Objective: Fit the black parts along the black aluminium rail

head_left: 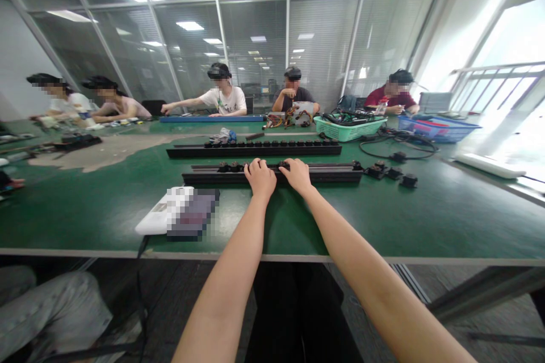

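Your left hand (260,177) curls over the long, straight black rail (332,177); your right hand (297,173) bends onto a chunky black block (284,165), either grip impossible to tell.

A green surface (383,221) looks smooth and glossy, with blurred white reflections of light; a dull, rough-looking grey-beige patch (106,148) lies at its left. The two long black rails (251,151) (332,177) look like metal or hard plastic, mostly matt with a faint sheen along the edges. The small loose blocks (409,181) appear to be dark plastic. A white box (159,215) is smooth, softly shiny plastic. The green basket (349,130) and blue basket (440,129) are plastic. Behind, the window panes (179,51) are reflective glass. Faded grey trousers (63,312) at lower left look like denim cloth.
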`<act>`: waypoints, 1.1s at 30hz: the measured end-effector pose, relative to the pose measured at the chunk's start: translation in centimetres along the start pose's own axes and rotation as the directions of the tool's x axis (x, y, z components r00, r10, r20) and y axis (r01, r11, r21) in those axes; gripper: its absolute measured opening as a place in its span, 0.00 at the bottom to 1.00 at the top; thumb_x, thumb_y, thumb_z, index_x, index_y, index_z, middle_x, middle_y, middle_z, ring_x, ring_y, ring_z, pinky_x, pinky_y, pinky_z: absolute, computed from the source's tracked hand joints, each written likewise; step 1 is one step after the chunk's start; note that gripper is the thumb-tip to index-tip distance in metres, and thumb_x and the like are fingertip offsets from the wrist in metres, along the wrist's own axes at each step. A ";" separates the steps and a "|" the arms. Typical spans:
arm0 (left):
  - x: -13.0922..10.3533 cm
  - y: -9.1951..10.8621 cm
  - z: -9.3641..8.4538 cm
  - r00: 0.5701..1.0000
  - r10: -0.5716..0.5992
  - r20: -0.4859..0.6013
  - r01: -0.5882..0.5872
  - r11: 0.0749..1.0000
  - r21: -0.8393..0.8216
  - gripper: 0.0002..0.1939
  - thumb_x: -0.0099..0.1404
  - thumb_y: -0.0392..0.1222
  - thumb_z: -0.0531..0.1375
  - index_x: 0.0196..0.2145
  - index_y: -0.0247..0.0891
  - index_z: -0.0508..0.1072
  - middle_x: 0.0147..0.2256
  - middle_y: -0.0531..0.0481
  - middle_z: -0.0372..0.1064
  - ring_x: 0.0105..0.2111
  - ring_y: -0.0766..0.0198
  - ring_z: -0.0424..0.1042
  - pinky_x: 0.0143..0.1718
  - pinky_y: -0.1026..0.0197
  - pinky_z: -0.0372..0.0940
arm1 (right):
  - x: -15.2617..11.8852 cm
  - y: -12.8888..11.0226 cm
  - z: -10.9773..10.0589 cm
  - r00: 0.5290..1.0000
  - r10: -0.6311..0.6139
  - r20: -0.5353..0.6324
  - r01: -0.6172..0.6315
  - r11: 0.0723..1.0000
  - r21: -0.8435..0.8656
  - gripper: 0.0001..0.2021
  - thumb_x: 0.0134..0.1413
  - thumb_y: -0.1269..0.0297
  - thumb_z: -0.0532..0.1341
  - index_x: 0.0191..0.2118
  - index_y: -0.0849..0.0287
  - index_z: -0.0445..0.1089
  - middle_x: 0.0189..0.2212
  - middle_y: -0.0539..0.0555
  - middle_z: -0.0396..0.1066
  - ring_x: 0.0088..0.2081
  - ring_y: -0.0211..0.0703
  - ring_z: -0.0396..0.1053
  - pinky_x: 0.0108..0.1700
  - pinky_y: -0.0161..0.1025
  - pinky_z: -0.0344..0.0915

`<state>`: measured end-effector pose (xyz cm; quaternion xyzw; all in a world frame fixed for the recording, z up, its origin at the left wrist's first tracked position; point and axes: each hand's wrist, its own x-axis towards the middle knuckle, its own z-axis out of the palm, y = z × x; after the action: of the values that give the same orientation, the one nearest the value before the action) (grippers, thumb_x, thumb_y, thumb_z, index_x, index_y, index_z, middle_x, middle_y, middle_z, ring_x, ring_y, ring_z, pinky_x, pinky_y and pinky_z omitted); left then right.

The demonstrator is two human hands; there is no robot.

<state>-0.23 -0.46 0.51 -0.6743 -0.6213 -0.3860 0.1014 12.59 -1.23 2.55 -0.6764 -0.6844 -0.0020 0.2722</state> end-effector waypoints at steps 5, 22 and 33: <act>0.0 0.0 0.0 1.000 -0.004 0.004 0.004 1.000 -0.006 0.17 0.67 0.36 0.53 0.51 0.36 0.71 0.59 0.36 0.67 0.62 0.48 0.65 0.70 0.42 0.46 | 0.0 0.0 -0.1 1.000 0.013 0.005 -0.013 1.000 0.006 0.18 0.70 0.55 0.56 0.58 0.57 0.71 0.54 0.62 0.71 0.57 0.52 0.68 0.57 0.46 0.60; -0.1 0.0 0.0 1.000 0.001 0.014 -0.002 1.000 0.022 0.16 0.67 0.36 0.54 0.51 0.35 0.72 0.60 0.36 0.66 0.62 0.48 0.64 0.70 0.43 0.46 | 0.2 0.1 -0.2 1.000 0.023 0.008 -0.023 1.000 0.000 0.17 0.69 0.57 0.56 0.56 0.59 0.72 0.54 0.62 0.71 0.55 0.51 0.70 0.56 0.44 0.62; 0.1 -0.2 0.2 1.000 -0.004 0.010 0.004 1.000 0.014 0.16 0.67 0.36 0.54 0.50 0.36 0.74 0.60 0.37 0.66 0.62 0.48 0.64 0.70 0.42 0.46 | 0.5 0.3 0.0 1.000 0.023 -0.018 -0.023 1.000 0.002 0.16 0.67 0.60 0.57 0.53 0.64 0.71 0.52 0.64 0.72 0.54 0.52 0.70 0.54 0.44 0.63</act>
<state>-0.33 -0.25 0.34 -0.6741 -0.6258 -0.3788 0.1022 12.91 -0.76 2.57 -0.6841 -0.6740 -0.0046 0.2789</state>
